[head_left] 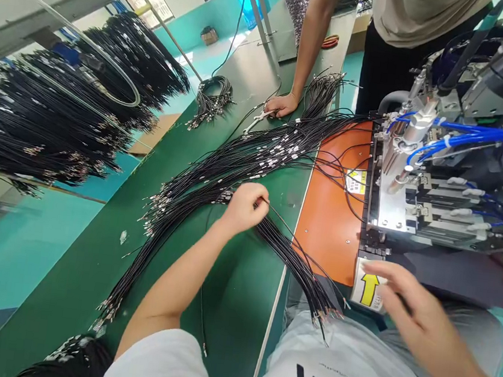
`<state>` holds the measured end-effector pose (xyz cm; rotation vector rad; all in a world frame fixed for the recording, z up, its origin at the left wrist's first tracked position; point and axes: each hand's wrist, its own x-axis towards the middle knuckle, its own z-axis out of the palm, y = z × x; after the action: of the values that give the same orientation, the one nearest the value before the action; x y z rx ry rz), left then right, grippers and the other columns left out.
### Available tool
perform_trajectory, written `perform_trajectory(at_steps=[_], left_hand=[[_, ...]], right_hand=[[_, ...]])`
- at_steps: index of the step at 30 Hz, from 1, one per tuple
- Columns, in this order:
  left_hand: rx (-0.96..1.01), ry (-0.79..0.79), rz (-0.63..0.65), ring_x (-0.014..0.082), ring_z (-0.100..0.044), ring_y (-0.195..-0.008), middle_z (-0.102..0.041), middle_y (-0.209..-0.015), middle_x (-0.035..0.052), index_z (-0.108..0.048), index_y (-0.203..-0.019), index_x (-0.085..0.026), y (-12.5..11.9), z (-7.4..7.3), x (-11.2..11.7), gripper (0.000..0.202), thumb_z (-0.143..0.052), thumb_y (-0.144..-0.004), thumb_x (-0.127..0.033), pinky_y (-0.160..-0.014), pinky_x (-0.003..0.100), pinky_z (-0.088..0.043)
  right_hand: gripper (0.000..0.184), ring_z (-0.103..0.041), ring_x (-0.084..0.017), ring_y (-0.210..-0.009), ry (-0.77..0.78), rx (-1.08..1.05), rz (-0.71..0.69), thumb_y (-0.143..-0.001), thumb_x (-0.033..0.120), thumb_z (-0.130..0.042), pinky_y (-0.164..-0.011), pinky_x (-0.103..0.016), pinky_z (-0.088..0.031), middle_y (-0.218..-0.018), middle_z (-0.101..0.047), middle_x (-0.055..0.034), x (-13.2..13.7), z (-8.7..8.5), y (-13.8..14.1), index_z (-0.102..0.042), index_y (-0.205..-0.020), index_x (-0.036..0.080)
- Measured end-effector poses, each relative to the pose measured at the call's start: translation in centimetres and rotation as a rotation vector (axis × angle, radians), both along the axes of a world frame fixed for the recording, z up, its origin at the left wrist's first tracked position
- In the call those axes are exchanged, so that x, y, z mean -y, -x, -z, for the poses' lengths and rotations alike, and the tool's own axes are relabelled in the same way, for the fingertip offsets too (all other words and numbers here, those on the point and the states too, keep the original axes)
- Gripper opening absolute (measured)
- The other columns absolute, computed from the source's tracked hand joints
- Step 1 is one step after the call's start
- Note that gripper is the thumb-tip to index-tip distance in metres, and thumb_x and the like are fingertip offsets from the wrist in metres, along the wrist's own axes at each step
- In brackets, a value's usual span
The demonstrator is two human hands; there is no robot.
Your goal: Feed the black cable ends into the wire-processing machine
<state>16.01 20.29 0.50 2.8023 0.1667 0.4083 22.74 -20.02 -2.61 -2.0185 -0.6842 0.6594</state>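
Note:
My left hand (245, 207) is closed around a thin black cable (281, 221), which runs out of the fist toward the lower right. Under and beside that fist lies a bundle of black cables (291, 256), its bare ends hanging over the table edge near my lap. My right hand (414, 310) is held with fingers apart and nothing seen in it, close to a white plate with a yellow arrow (369, 288) on the machine's front. Beyond my left hand, a wider spread of black cables (246, 157) with white tags lies across the green table (166, 300).
A machine (399, 169) with blue hoses and an orange plate (332, 222) stands at the right. Across the table, another person's hand (283, 104) rests near the cables. Many cables hang on a rack (51, 111) at left. A coiled cable bundle (214, 96) lies farther back.

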Motion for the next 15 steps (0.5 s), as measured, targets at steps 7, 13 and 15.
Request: perform_trajectory(at_steps=[7, 13, 15], left_hand=[[0.015, -0.016, -0.148, 0.0217, -0.056, -0.107, -0.062, -0.106, 0.0065, -0.054, -0.107, -0.022, 3.5, 0.6, 2.8, 0.021, -0.052, -0.087, -0.027, -0.104, 0.042, -0.04], [-0.325, -0.153, -0.685, 0.0301, -0.064, -0.084, -0.064, -0.081, 0.0096, -0.056, -0.095, -0.02, 12.9, 2.7, -6.0, 0.018, -0.056, -0.078, -0.027, -0.074, 0.044, -0.051], [-0.346, -0.149, -0.669, 0.0237, -0.063, -0.07, -0.062, -0.068, 0.003, -0.056, -0.091, -0.023, 14.4, 2.2, -8.0, 0.011, -0.05, -0.082, -0.026, -0.068, 0.037, -0.051]], right_hand=[[0.046, -0.066, -0.02, -0.081, -0.112, -0.233, -0.362, -0.101, 0.042, -0.035, -0.078, -0.036, -0.053, -0.089, -0.068, -0.0045, -8.9, -1.6, 4.2, -0.043, -0.141, 0.022], [0.048, -0.047, -0.014, -0.058, -0.189, -0.404, -0.142, -0.1, 0.051, -0.036, -0.054, -0.027, -0.04, -0.069, -0.049, 0.0018, -8.3, -1.9, 1.6, -0.045, -0.139, 0.024], [0.049, -0.046, -0.015, -0.061, -0.189, -0.396, -0.109, -0.1, 0.052, -0.035, -0.056, -0.027, -0.039, -0.069, -0.047, 0.0017, -8.1, -1.6, 1.1, -0.046, -0.138, 0.023]])
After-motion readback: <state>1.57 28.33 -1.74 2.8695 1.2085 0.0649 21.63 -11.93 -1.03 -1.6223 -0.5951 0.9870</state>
